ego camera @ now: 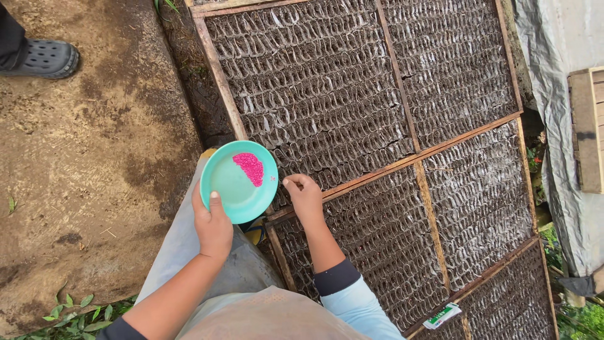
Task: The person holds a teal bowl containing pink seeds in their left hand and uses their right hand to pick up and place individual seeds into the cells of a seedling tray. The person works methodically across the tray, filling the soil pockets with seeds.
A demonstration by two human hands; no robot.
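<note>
While the left hand (212,228) holds up a teal plate (231,186), thumb pressed over the near rim and fingers hidden beneath, a small heap of bright pink seeds (250,167) lies on the plate's far right part. The plate hovers just left of the wooden-framed seedling bed (402,164), above the person's grey-clad knee (189,239).

Just right of the plate, the right hand (305,198) rests at the bed's near edge, over the wooden slat (377,175) that runs slantwise between two frames. Its grip is pressed together, thumb and fingertips (290,183) bunched as if pinching something tiny; whether a seed sits between them cannot be told. The sleeve on that arm is pale blue with a dark cuff.

Rows of small soil-filled plastic bags (314,88) pack the bed, split into panels by thin wooden strips. At the bed's near right corner lies a small white and green packet (441,316). Left of the bed is bare, damp concrete ground (82,164), and at its far left corner stands another person's dark clog (45,58). Right of the bed hangs a grey tarpaulin (560,113) with a wooden crate (588,129) against it.
</note>
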